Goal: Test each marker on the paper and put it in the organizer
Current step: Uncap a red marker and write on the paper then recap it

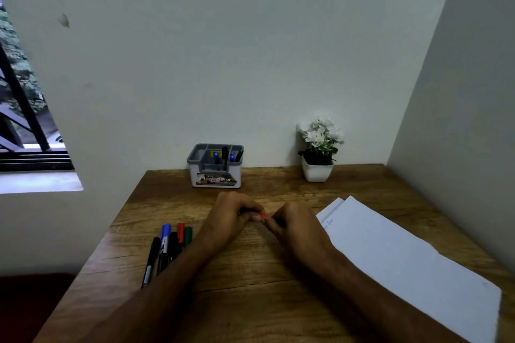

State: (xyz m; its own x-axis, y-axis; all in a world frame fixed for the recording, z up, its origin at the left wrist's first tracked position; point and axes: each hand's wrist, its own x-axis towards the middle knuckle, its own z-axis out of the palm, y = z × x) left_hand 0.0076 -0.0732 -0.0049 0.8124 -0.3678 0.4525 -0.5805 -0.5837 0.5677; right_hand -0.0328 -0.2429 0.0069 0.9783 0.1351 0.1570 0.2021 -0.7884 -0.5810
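Both hands meeting over the middle of the wooden desk (250,273), fingers curled round one red marker (260,214) held between them just above the wood. Left hand (232,216) wrapped about one end, right hand (292,221) pinching the other, only a short stretch of red showing in the gap between the knuckles; cap on or off impossible to tell, since the fingers hide both ends. To the left of the left forearm, a loose row of markers (167,248) lying flat on the desk, side by side and close together: a black one nearest the edge, then blue, another black, red and green, caps pointing toward the wall. Partly under the right forearm and stretching off to the right, white paper (390,253), two sheets overlapped, with a faint blue scribble near the top left corner, close to the right hand. At the back against the wall, a grey and white organizer (214,172), well apart from the hands, with several markers standing upright in its right-hand compartments, blue, black and green tips visible. To its right, also by the wall, a small white pot with white flowers (319,153). On the far left, a window with dark bars (19,108).
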